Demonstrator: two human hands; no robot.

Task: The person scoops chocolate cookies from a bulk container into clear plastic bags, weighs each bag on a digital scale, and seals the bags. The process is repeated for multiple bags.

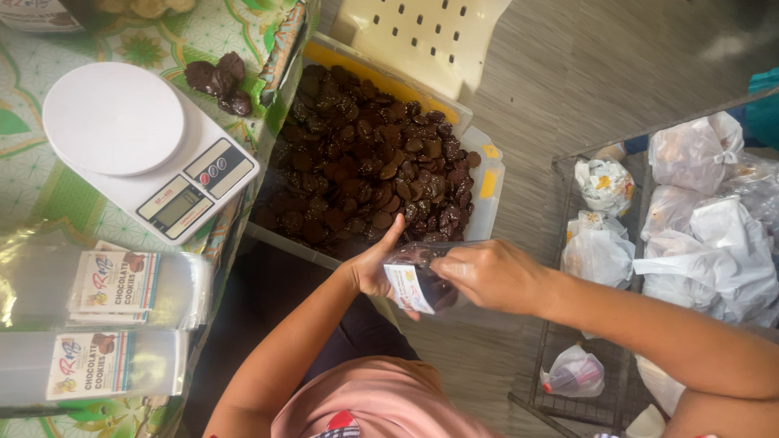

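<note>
My left hand (375,264) grips a small clear plastic bag (418,282) with a printed label, dark chocolate cookies inside it. My right hand (491,274) is closed over the bag's open top from the right, its fingers at or inside the mouth. Both hands hover just in front of a clear plastic tub (487,182) heaped with dark chocolate-coated cookies (365,154).
A white digital kitchen scale (142,146) stands on a green patterned tablecloth at left, with three loose cookies (217,81) behind it. Stacks of empty labelled bags (114,284) lie at the table's front. A wire rack (560,174) at right holds white tied plastic bags (698,235). A cream plastic chair (422,36) stands behind the tub.
</note>
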